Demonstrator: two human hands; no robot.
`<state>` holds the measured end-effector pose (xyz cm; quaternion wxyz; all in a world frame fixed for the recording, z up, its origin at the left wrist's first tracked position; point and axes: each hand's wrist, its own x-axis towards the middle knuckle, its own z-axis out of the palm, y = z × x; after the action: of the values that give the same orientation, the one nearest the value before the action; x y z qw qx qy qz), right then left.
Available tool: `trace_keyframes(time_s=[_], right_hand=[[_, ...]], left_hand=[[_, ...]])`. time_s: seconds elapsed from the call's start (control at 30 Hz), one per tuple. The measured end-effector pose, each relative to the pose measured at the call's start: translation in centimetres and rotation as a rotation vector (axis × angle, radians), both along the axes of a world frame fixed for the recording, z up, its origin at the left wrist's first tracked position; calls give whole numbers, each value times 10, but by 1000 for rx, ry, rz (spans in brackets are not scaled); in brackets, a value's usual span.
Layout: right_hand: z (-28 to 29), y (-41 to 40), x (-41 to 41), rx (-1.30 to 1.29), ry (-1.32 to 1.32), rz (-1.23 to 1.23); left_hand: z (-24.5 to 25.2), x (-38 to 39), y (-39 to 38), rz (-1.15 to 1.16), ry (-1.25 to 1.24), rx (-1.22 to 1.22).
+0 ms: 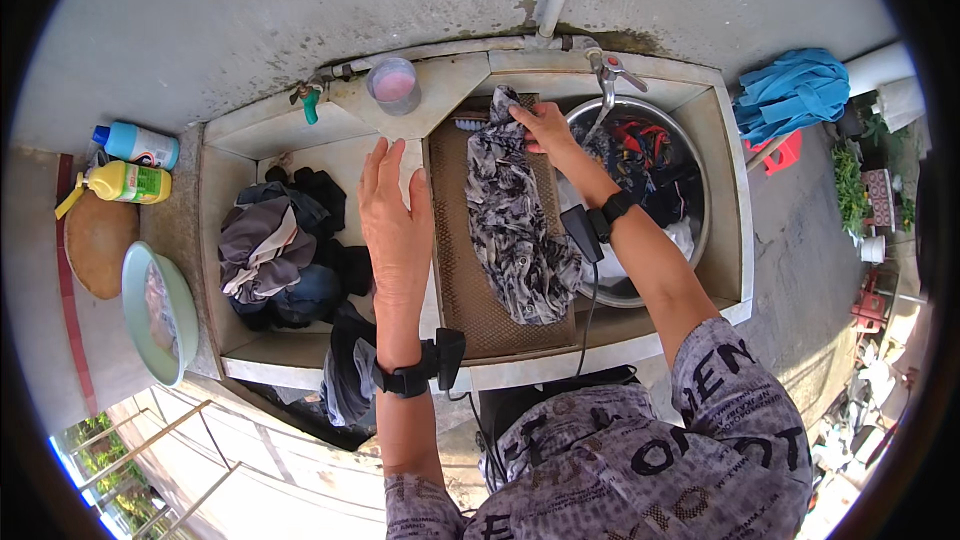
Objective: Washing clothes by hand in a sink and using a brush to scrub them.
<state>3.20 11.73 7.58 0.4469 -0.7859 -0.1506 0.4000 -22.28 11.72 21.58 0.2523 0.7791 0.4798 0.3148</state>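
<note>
A black-and-grey patterned garment (506, 217) lies lengthwise on a brown textured washboard surface (454, 270) in the middle of the sink. My right hand (546, 133) grips the garment's far end between thumb and fingers. Beside that end, a scrubbing brush (470, 123) shows its pale bristles, partly covered by the cloth. My left hand (394, 202) is raised over the divider left of the board, fingers apart and holding nothing. In the right basin, water runs from a metal tap (609, 82) into a metal tub (705, 187) of dark and red clothes.
Dark clothes (277, 247) fill part of the left basin; one garment (349, 367) hangs over its front edge. A cup of pink contents (394, 86) stands on the corner ledge near a green tap (310, 105). Bottles (139, 144) and a green basin (187, 337) sit left. Blue cloth (791, 97) hangs right.
</note>
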Motion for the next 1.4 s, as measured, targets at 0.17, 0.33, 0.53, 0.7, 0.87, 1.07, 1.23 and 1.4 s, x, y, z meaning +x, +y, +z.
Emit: trace_keyframes(time_s=[0.17,0.33,0.53,0.7,0.87,1.07,1.23,1.4], right_hand=[[-15,-9,-17,160,-365,213],[43,-6,-41,474,-142,708],[12,12,-13,228,-934,650],[-2,19,-15,367,-1013,767],[7,3,-11,44,-838,790],[10,-56,34,53,-625,423],[6,-161,50,-279,-661,550],[10,-192,43,-378,-932,735]], left_hand=[[-38,38,53,15,186,326],[-65,50,93,5,285,353],[-72,57,117,-46,414,380],[-73,54,123,-74,489,386],[-65,50,122,-84,426,403],[-58,93,45,-122,76,292],[-139,83,-32,-291,143,25],[-141,70,-87,-479,366,36]])
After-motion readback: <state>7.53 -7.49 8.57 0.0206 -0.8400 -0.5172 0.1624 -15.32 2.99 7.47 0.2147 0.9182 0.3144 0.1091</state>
